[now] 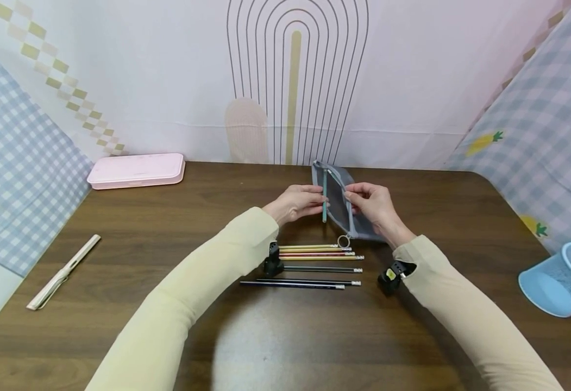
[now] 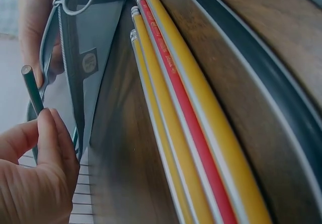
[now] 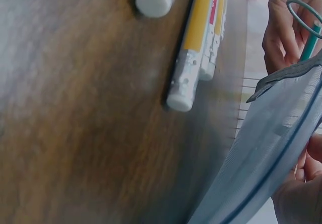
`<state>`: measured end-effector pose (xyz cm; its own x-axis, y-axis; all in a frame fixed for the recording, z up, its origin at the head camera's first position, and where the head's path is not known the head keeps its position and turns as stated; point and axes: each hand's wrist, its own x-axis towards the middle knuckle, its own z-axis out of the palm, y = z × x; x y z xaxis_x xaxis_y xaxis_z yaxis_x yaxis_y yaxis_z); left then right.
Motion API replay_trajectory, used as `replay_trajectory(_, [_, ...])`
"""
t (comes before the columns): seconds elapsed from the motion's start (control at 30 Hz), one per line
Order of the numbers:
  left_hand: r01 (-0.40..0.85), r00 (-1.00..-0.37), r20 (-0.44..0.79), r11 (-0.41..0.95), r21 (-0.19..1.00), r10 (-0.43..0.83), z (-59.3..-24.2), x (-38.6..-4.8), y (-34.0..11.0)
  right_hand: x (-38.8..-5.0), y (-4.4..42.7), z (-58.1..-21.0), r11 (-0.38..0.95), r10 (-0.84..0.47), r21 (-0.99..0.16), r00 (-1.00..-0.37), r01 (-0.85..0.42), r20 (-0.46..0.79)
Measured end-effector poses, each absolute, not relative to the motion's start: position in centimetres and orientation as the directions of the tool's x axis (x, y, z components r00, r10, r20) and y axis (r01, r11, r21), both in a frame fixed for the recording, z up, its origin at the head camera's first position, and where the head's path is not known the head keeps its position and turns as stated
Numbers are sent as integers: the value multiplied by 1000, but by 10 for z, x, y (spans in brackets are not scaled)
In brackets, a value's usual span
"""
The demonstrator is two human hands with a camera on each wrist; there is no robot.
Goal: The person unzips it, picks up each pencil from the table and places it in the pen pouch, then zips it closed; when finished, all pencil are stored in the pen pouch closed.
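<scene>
In my left hand (image 1: 297, 205) I pinch a green pencil (image 1: 324, 210) between thumb and fingers, at the mouth of a grey mesh zip pouch (image 1: 365, 228). My right hand (image 1: 370, 203) grips the pouch's opposite edge, and the mouth gapes. A ring hangs from the zip (image 2: 59, 3), and a small label (image 2: 89, 63) shows on the pouch side. Part of the pencil is hidden by my left fingers. Below the hands several pencils lie side by side: yellow ones (image 1: 321, 258), a red one (image 1: 314, 253), a dark green one (image 1: 321, 269) and dark ones (image 1: 295, 286).
A closed pink case (image 1: 138, 169) lies at the back left of the wooden table (image 1: 285, 336). Nearer, on the left, rests a slim beige folded object (image 1: 64, 271). A light blue mesh cup (image 1: 554, 282) is at the right edge. Patterned cloth hangs behind.
</scene>
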<state>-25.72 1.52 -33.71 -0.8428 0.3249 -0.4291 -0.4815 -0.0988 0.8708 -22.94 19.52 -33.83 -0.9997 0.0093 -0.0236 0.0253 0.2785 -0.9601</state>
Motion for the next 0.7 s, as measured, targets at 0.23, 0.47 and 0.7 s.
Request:
replay_trajectory(0.23, [-486,-838,-442,-69,871,321,-336,-257,25,-230,192,-337,260,-6,-966,-1000,9,-11])
replay_trajectory(0.47, [-484,-835,-449,-35,874,317,-335,-255,33,-228,192,-336,271,-18,-962,-999,28,-35])
replay_trajectory(0.7, [-473,-845,-441,-39,880,302,-337,-253,40,-227,191,-335,265,-27,-964,-999,28,-37])
